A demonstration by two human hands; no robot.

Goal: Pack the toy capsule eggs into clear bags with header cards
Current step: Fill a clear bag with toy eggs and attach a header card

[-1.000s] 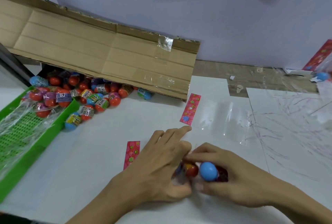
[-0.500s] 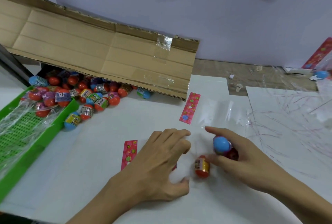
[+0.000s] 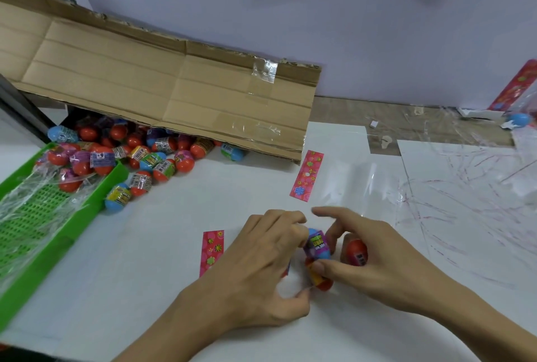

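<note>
Far left: a green tray [image 3: 66, 233] on the white table [image 3: 145, 245], crumpled clear film [image 3: 26, 201] lying over its mesh floor, a few bagged eggs [image 3: 78, 162] at its far end. Just right of the tray, a heap of capsule eggs [image 3: 151, 155], mostly red and blue with printed bands, spilling out from under a leaning sheet of cardboard [image 3: 162, 91]. One blue and yellow egg [image 3: 117, 197] lay nearest, touching the tray's outer wall.

Near the middle, a pink header card [image 3: 211, 251] flat on the table, just left of the left hand [image 3: 261, 268]. Fingers of that hand curled over a blue and purple egg [image 3: 316, 244], thumb tucked low near the table; gripped the egg together with the other hand. Directly below it, a red and yellow egg [image 3: 321, 281], partly hidden. Whether a bag already enclosed these eggs could not be told.

Right hand [image 3: 377, 257] met the left over the same cluster: thumb pressed on the lower side of the blue and purple egg, forefinger raised and bent above it, remaining fingers wrapped round a red egg [image 3: 356, 251] with a barcode label.

Beyond the hands, a second pink header card [image 3: 306, 175] on a flat clear bag [image 3: 357, 184]. Further right, a scribbled white sheet [image 3: 470, 193]. At the far right edge, a blue egg [image 3: 518, 120] near red packaging [image 3: 517, 85].
</note>
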